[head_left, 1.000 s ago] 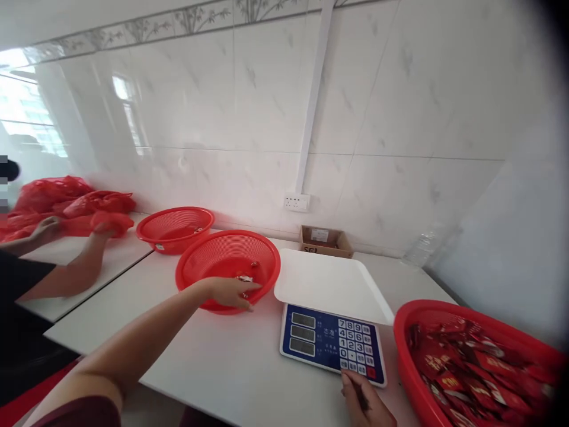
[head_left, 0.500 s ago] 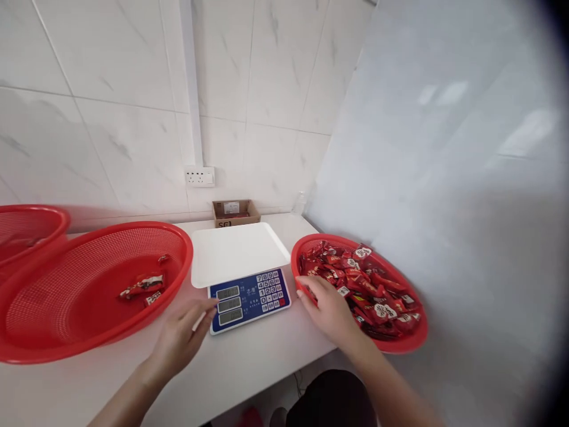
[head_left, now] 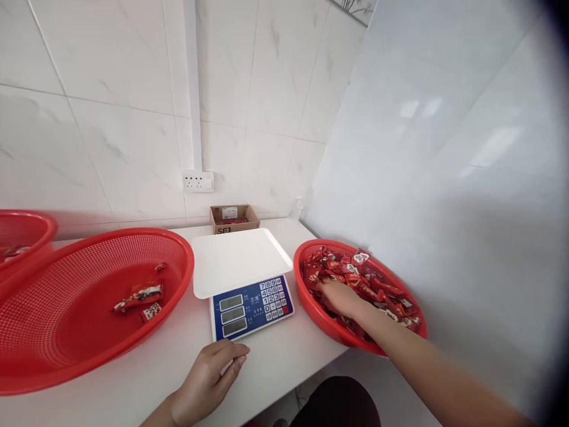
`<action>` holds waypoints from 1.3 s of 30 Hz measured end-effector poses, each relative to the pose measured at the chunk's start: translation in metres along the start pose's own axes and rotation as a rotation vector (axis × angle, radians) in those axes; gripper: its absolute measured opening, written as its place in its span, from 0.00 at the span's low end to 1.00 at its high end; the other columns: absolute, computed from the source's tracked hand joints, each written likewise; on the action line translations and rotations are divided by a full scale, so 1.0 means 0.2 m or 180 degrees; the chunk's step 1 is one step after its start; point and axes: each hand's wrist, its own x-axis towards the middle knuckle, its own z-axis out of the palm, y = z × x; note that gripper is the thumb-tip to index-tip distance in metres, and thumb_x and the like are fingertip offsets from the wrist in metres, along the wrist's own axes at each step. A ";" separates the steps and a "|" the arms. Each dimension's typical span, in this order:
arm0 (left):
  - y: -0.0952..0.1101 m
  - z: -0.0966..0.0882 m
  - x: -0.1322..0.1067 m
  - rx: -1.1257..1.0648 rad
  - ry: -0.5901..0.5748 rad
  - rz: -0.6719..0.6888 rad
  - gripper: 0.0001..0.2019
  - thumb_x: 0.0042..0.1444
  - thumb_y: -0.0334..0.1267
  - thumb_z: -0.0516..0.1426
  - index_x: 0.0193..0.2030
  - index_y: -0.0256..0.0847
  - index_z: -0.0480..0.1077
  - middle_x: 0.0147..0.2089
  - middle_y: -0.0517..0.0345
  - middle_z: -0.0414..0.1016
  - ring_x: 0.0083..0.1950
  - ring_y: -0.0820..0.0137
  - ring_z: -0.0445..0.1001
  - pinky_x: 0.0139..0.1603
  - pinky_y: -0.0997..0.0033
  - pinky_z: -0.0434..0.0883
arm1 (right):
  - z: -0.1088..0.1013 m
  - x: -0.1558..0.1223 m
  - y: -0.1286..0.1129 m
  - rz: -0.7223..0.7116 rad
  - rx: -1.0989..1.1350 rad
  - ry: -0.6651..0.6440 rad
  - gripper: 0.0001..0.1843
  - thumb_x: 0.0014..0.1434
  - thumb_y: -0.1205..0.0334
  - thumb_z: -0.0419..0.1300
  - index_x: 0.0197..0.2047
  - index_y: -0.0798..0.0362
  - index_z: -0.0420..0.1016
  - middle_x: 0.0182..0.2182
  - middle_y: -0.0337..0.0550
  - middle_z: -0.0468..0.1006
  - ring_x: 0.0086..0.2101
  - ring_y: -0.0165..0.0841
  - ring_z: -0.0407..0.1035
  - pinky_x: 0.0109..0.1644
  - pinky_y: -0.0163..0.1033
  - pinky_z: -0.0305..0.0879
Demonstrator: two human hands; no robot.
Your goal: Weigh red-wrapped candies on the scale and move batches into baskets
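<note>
Wrapped packets (head_left: 368, 290), mostly red w/ some white labels: heaped in the R basket (head_left: 320, 323), a red plastic one at the R end of the worktop (head_left: 288, 356). R hand (head_left: 340, 296) reaches into the near L part of the heap, back of hand up, fingers bent down among the packets. Fingertips hidden, so can't tell how wide they are spread or whether a packet is gripped. R forearm crosses over the near rim.

L hand (head_left: 213, 373) is low over the worktop, just in front of the scale (head_left: 255, 311); fingers loosely curled, small gap betw. thumb and forefinger, nothing seen in its hold. Can't tell if it touches the scale edge.

Scale sits just L of the R basket: blue front panel, three displays in a column (digits too faint to read), number keys to their R, white pan (head_left: 240, 261) behind.

Further L, a larger red basket (head_left: 84, 323), w/ a few packets (head_left: 141, 295) lying toward its R side. Beyond it, cut off by the L edge of view, another red basket (head_left: 26, 218) w/ some packets inside.

Behind the pan, near the wall: small open cardboard box (head_left: 244, 226), label on its inner face, contents unclear. Above it a white socket (head_left: 198, 181) and vertical trunking (head_left: 192, 89) on the tiled wall (head_left: 124, 148). Smooth pale panel (head_left: 422, 178) stands on the R side, behind the R basket.
</note>
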 end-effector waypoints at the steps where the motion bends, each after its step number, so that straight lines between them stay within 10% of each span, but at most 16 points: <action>1: 0.00 0.00 0.00 -0.0014 0.0028 -0.0012 0.09 0.60 0.36 0.49 0.42 0.49 0.70 0.33 0.56 0.77 0.32 0.68 0.76 0.32 0.73 0.74 | -0.02 0.03 0.02 0.0069 0.0051 -0.0040 0.09 0.47 0.71 0.58 0.31 0.51 0.77 0.31 0.43 0.79 0.33 0.35 0.71 0.36 0.35 0.62; 17: 0.00 -0.01 0.00 -0.0029 0.0046 -0.0073 0.09 0.60 0.34 0.50 0.43 0.47 0.69 0.33 0.57 0.76 0.32 0.70 0.75 0.32 0.74 0.72 | -0.23 0.21 0.07 0.1171 0.1361 0.0487 0.12 0.51 0.60 0.59 0.37 0.58 0.73 0.28 0.46 0.77 0.22 0.30 0.68 0.24 0.34 0.63; 24: 0.01 -0.02 0.00 0.0013 0.0008 -0.0078 0.08 0.61 0.33 0.49 0.41 0.43 0.69 0.34 0.56 0.76 0.34 0.71 0.75 0.35 0.76 0.70 | -0.31 0.39 -0.29 0.0979 0.3244 0.0624 0.14 0.49 0.54 0.61 0.37 0.52 0.71 0.32 0.42 0.76 0.28 0.31 0.71 0.25 0.33 0.67; 31: -0.03 -0.02 0.00 0.0017 0.0192 -0.0284 0.08 0.60 0.33 0.50 0.40 0.41 0.70 0.33 0.56 0.76 0.33 0.72 0.74 0.35 0.78 0.69 | -0.11 0.56 -0.73 0.0683 0.3052 -0.0198 0.11 0.51 0.54 0.60 0.32 0.54 0.70 0.27 0.42 0.75 0.26 0.29 0.69 0.22 0.30 0.65; 39: -0.03 -0.02 0.00 0.0044 0.0259 -0.0115 0.08 0.59 0.32 0.51 0.40 0.42 0.70 0.32 0.56 0.77 0.32 0.72 0.74 0.34 0.78 0.69 | -0.12 0.58 -0.80 0.0623 0.2767 -0.0359 0.12 0.55 0.54 0.56 0.38 0.53 0.67 0.35 0.46 0.74 0.30 0.29 0.69 0.24 0.31 0.67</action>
